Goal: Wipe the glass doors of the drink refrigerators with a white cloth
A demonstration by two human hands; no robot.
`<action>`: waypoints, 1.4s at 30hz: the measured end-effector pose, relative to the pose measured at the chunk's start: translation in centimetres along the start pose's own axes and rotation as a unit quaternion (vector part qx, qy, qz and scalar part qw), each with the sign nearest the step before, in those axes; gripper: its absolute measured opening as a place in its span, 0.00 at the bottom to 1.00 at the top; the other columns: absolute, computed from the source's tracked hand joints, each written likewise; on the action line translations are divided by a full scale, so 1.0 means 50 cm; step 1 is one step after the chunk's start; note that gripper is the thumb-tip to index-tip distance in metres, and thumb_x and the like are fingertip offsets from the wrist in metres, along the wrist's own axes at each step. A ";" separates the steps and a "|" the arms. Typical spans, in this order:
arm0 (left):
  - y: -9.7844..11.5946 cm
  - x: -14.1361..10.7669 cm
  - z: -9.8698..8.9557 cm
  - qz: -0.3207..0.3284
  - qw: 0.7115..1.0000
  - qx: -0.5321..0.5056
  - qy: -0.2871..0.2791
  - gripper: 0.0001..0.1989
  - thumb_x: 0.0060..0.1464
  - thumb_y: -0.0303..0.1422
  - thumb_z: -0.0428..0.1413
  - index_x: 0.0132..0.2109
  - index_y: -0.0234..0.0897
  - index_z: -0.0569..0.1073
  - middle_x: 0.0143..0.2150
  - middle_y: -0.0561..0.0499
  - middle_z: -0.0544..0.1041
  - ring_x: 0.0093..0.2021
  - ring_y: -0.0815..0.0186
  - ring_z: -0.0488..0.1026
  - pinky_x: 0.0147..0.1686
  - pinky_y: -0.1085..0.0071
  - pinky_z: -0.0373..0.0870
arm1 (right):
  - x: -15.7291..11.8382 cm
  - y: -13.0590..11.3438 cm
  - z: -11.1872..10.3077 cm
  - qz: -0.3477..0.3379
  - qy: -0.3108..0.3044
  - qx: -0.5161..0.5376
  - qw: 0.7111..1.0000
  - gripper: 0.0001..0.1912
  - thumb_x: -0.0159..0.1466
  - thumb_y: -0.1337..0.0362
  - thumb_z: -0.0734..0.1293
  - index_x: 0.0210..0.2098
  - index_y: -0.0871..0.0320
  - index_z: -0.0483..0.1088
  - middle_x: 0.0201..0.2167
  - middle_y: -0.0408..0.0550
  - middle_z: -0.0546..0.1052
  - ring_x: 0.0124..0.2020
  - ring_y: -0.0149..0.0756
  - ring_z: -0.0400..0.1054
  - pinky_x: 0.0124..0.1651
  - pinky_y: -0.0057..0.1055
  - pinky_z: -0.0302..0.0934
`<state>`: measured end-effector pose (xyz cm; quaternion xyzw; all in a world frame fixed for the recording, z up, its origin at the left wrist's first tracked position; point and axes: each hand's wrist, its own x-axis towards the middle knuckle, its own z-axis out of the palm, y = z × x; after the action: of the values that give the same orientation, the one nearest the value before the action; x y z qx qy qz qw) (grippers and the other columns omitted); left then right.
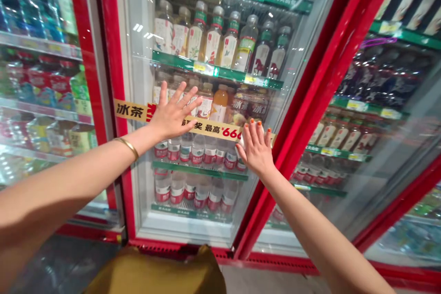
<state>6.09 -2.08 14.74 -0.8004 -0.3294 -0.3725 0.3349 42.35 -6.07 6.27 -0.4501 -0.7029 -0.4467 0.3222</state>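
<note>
My left hand (175, 115) is held out with its fingers spread, over a yellow promotional strip (132, 110) on a glass fridge door (203, 234). A gold bangle (128, 148) circles that wrist. At the strip's right end, my right hand (257, 147) lies flat with fingers stretched, near the door's red frame (310, 82). Its nails are orange. A small whitish patch shows beside its thumb; I cannot tell what it is. Both palms are hidden, so whether they touch the glass is unclear.
Behind the glass, tea bottles (213, 34) and red-labelled water bottles (203, 193) stand on green-edged shelves. Another red-framed fridge door (330, 147) is at right. On the left, more drinks (48, 78) fill a cooler. Mustard-coloured fabric (165, 271) shows at the bottom.
</note>
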 end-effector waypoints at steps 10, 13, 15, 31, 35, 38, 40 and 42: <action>-0.019 -0.011 0.042 0.054 0.991 0.062 0.110 0.37 0.72 0.48 0.52 0.81 0.51 0.53 0.84 0.51 0.53 0.86 0.55 0.37 0.80 0.39 0.17 | -0.070 -0.171 0.044 -0.087 0.101 -0.017 0.991 0.30 0.76 0.48 0.63 0.75 0.46 0.66 0.78 0.36 0.65 0.84 0.39 0.44 0.86 0.44 0.28; -0.020 -0.012 0.047 0.067 0.985 0.081 0.134 0.41 0.72 0.48 0.53 0.83 0.54 0.45 0.83 0.51 0.54 0.86 0.56 0.38 0.81 0.38 0.24 | -0.074 -0.098 0.039 0.032 0.119 -0.065 0.990 0.39 0.77 0.54 0.62 0.82 0.61 0.50 0.82 0.55 0.52 0.86 0.47 0.32 0.86 0.56 0.25; -0.019 -0.013 0.048 0.057 0.986 0.081 0.131 0.41 0.71 0.47 0.53 0.83 0.57 0.43 0.83 0.52 0.55 0.86 0.57 0.39 0.82 0.37 0.25 | -0.039 -0.070 0.034 0.146 0.112 -0.085 0.979 0.43 0.78 0.56 0.60 0.83 0.64 0.36 0.84 0.60 0.40 0.86 0.52 0.28 0.84 0.63 0.30; 0.044 -0.041 0.065 -0.027 0.987 0.014 0.160 0.43 0.68 0.41 0.60 0.82 0.59 0.49 0.84 0.54 0.53 0.85 0.52 0.44 0.82 0.38 0.29 | 0.025 -0.131 0.044 0.222 0.092 -0.075 0.968 0.47 0.77 0.52 0.61 0.83 0.63 0.32 0.85 0.59 0.35 0.85 0.58 0.21 0.82 0.67 0.37; 0.095 -0.069 0.087 -0.069 0.985 0.000 0.159 0.43 0.68 0.43 0.60 0.82 0.60 0.49 0.84 0.56 0.49 0.85 0.51 0.41 0.82 0.37 0.24 | -0.014 -0.185 0.054 -0.010 0.051 -0.042 0.998 0.43 0.75 0.46 0.64 0.83 0.51 0.48 0.84 0.43 0.49 0.86 0.50 0.27 0.86 0.55 0.27; 0.106 -0.092 0.116 -0.056 0.985 0.025 0.161 0.43 0.69 0.45 0.59 0.82 0.58 0.48 0.84 0.54 0.47 0.86 0.52 0.38 0.81 0.37 0.22 | -0.075 -0.156 0.056 0.027 0.058 -0.056 0.996 0.46 0.75 0.45 0.65 0.83 0.53 0.43 0.85 0.46 0.45 0.86 0.50 0.28 0.86 0.56 0.24; 0.105 -0.099 0.130 -0.056 0.984 0.033 0.164 0.43 0.69 0.45 0.58 0.83 0.56 0.47 0.84 0.53 0.48 0.86 0.53 0.38 0.82 0.37 0.24 | -0.062 -0.131 0.052 0.155 0.076 -0.070 0.983 0.48 0.76 0.48 0.63 0.84 0.59 0.35 0.85 0.55 0.40 0.86 0.56 0.27 0.84 0.64 0.33; 0.102 -0.101 0.133 -0.060 0.983 0.028 0.172 0.45 0.69 0.44 0.58 0.83 0.53 0.45 0.83 0.51 0.52 0.85 0.53 0.40 0.82 0.37 0.26 | -0.004 -0.130 0.049 0.232 0.091 -0.073 0.966 0.48 0.77 0.51 0.60 0.83 0.62 0.31 0.85 0.60 0.38 0.85 0.61 0.26 0.81 0.70 0.40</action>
<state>9.99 -1.16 5.81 -0.6939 -0.3244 -0.5144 0.3856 36.30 -5.18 2.93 -0.5803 -0.5126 -0.4492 0.4458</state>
